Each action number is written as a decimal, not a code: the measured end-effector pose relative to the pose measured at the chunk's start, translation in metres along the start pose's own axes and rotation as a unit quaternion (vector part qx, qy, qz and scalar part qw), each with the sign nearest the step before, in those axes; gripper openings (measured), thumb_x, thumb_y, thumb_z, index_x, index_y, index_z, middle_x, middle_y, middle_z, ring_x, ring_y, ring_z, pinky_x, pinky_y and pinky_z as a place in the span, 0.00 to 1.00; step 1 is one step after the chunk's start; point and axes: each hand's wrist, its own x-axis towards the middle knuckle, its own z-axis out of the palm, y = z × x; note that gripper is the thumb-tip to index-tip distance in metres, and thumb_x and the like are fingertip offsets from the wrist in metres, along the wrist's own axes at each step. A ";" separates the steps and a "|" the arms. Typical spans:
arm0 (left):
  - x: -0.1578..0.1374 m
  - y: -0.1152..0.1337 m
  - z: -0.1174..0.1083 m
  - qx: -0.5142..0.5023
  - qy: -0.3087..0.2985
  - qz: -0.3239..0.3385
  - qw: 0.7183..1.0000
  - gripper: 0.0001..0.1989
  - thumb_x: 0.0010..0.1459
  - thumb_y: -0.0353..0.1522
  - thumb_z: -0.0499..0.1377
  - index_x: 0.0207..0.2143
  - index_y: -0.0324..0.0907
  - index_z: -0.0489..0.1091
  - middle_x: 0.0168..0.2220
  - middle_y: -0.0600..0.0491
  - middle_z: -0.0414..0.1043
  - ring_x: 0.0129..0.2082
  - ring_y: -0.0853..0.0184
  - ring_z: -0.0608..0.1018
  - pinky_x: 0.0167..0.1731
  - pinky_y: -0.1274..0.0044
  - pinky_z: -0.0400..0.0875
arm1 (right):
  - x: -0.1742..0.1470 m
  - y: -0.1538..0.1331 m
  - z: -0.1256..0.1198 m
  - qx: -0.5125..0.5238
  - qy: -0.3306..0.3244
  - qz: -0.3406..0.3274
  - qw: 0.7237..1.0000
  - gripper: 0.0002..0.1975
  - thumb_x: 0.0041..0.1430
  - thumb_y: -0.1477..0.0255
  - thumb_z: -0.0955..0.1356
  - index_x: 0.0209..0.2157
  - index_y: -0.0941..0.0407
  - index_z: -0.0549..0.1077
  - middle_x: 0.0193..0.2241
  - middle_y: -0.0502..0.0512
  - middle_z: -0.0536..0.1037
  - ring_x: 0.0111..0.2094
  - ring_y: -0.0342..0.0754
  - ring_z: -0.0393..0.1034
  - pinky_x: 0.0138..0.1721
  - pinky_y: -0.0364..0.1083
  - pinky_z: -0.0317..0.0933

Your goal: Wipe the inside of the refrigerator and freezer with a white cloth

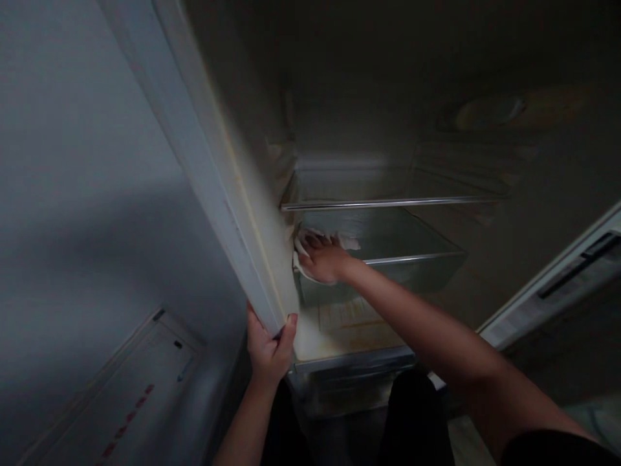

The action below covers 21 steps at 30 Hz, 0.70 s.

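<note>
Your right hand (324,257) is deep in the open fridge, palm down and fingers spread flat on a white cloth (306,254). It is not gripping the cloth, just pressing it. The cloth sits bunched at the left end of the lower glass shelf (412,259), right against the fridge's left inner wall (252,162), and most of it is hidden under your palm, with pale edges showing beyond your fingertips and below the heel of your hand. So the cloth is directly beneath the hand, touching it, with nothing between.

The shelf's long axis runs left to right across the cabinet, and its front metal trim stretches away to the right of your wrist. All the open length of shelf lies to the right of the cloth; to the left there is only wall. Your forearm comes in on a diagonal from the lower right.

Your left hand (269,349) is low and outside, closed around the bottom front edge of the left side panel (213,168), thumb on the inner face, fingers wrapped behind. It is well apart from the cloth; the right hand is clearly the nearer one.

Above sits an upper glass shelf (388,202). The door (553,285) hangs open at the right edge of view. The light is dim, so fine detail on the cloth is hard to read.
</note>
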 end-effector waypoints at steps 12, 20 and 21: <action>0.000 -0.001 -0.001 0.028 0.003 0.013 1.000 0.40 0.58 0.41 0.66 0.67 0.40 0.56 0.56 0.40 0.72 0.53 0.58 0.79 0.56 0.69 0.73 | 0.035 0.011 -0.010 0.023 -0.058 0.051 0.997 0.38 0.70 0.48 0.52 0.75 0.49 0.47 0.75 0.53 0.42 0.74 0.72 0.37 0.68 0.76 0.33; 0.003 0.001 -0.003 0.055 -0.002 0.043 0.998 0.38 0.58 0.41 0.66 0.66 0.39 0.56 0.54 0.40 0.73 0.52 0.59 0.80 0.54 0.70 0.75 | -0.007 0.196 -0.031 -0.008 -0.015 0.251 0.968 0.40 0.68 0.42 0.54 0.74 0.47 0.50 0.75 0.56 0.42 0.72 0.75 0.41 0.66 0.76 0.37; 0.003 0.001 -0.002 0.055 0.000 0.048 0.997 0.38 0.58 0.40 0.66 0.66 0.39 0.56 0.54 0.40 0.73 0.52 0.59 0.80 0.53 0.70 0.75 | -0.020 0.215 -0.032 -0.014 -0.011 0.257 0.966 0.40 0.70 0.44 0.55 0.74 0.50 0.51 0.75 0.59 0.44 0.72 0.73 0.42 0.68 0.75 0.38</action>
